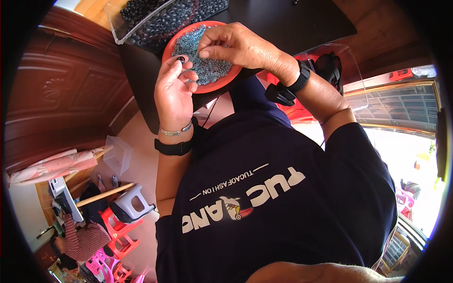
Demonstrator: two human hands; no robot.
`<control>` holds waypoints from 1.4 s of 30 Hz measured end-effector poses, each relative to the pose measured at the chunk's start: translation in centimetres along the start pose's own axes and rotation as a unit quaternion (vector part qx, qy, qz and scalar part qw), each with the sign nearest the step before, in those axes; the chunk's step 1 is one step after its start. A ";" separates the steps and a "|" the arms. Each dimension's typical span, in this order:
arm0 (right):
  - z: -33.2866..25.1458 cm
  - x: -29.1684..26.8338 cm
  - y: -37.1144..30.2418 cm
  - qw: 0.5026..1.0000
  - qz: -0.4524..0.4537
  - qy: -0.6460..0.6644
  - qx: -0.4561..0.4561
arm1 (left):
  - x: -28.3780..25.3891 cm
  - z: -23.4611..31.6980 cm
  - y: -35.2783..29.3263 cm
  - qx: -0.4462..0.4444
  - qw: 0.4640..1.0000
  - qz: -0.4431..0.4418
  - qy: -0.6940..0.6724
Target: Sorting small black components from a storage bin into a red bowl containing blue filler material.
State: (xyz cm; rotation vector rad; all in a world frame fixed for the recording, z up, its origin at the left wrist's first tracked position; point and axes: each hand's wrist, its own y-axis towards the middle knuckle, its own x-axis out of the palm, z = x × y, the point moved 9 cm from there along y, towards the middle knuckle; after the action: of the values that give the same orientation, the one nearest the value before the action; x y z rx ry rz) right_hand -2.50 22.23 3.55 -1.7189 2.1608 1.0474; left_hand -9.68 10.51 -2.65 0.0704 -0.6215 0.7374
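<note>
Held a black piece at the fingertips of the left hand, over the left rim of the bowl, with the other fingers loosely curled and spread a little apart. Hung the right hand over the bowl, with thumb and forefinger brought close together and pointing left. Could not tell of any full closing there, nor of anything caught between the tips.

Had the black piece to the left of the right-hand pinch, near but apart, and slightly closer to the body. Had the left hand nearest to it, being in contact already. Could make out no long axis on so small and rounded a form. Had the metal bits heaped in the bowl beneath the right hand, with axes turned every way. Saw further black stock in a clear box beyond the bowl, touched by neither hand.
</note>
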 end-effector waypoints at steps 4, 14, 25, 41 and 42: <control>0.6 0.1 0.7 0.987 -0.033 0.145 0.057 | 0.3 0.1 0.6 0.014 0.999 -0.031 0.013; -1.6 1.3 1.2 0.990 -0.122 0.046 0.050 | 2.4 0.7 -1.3 0.071 0.989 -0.068 0.107; -2.2 2.5 1.9 0.967 -0.158 0.176 0.096 | 1.9 0.7 -2.7 0.025 0.994 -0.095 0.038; -2.9 5.5 6.0 0.936 -0.241 0.243 0.087 | -0.3 1.7 -1.5 0.030 0.991 -0.122 -0.055; -3.2 5.6 6.1 0.936 -0.242 0.241 0.085 | -0.4 1.8 -1.5 0.033 0.990 -0.122 -0.055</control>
State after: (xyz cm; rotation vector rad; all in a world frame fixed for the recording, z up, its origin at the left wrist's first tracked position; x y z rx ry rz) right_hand -8.93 16.33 5.32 -2.4276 1.8120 0.3226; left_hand -9.89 8.67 -1.21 0.2457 -0.6804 0.5187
